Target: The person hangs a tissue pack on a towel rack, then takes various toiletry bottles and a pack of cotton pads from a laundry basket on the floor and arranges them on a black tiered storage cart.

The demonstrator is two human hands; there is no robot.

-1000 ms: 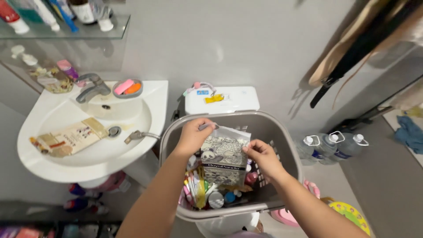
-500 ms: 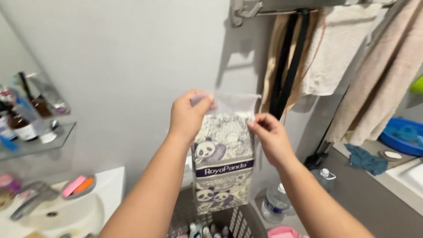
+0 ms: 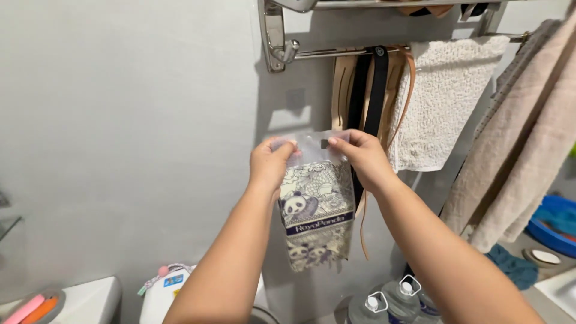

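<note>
I hold a soft plastic pack printed with pandas and a dark band up against the grey wall. My left hand pinches its clear top strip at the left corner. My right hand pinches the same strip at the right corner, beside a small hole in the strip. The pack hangs straight down between both hands. A small square hook sits on the wall just above the pack.
A metal towel rack is fixed above, with belts, a white towel and a beige towel hanging from it. Clear bottles stand below. A white sink edge and a white container lie at lower left.
Both hands lifted the pack out of the grey basket and raised it to the wall below the rack. My view tilted upward with it.
</note>
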